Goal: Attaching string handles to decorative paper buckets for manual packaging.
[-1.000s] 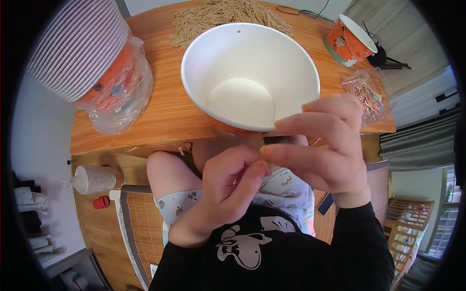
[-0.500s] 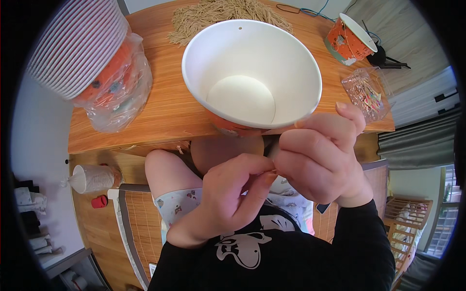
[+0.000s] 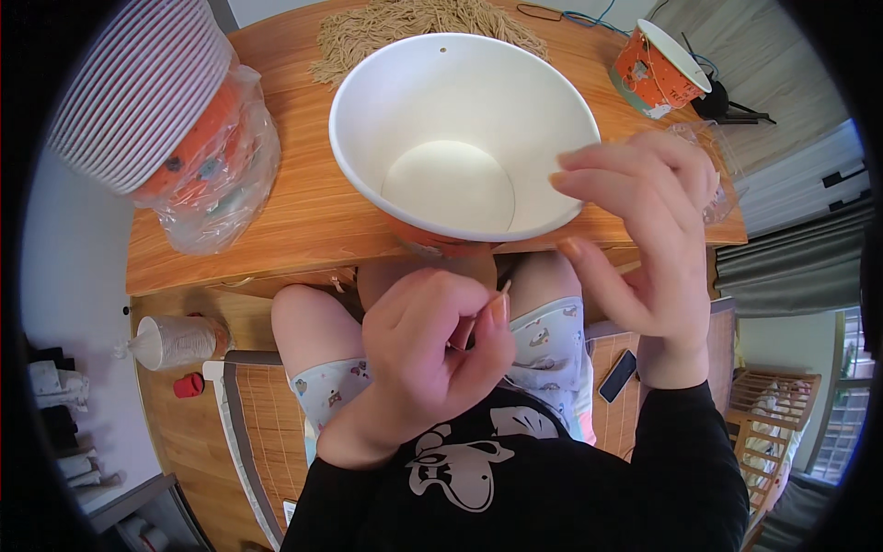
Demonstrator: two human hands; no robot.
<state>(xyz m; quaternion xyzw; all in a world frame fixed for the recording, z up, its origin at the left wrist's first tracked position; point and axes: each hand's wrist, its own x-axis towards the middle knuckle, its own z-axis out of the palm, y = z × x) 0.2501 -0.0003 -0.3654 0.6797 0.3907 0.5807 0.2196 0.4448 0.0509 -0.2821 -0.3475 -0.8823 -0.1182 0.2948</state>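
In the head view, a thin tan string-like tip (image 3: 506,287) is pinched by the left hand (image 3: 430,333), perhaps against slipping, the right hand (image 3: 648,221) is spread wide, and a round white-lined orange paper bucket (image 3: 451,97) is set on the brown wooden table (image 3: 308,189), likely for easy reach.

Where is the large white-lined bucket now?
In the head view, the large bucket sits at upper centre, at the front edge of the table, with the tan cord pile behind it and the right hand by its right rim.
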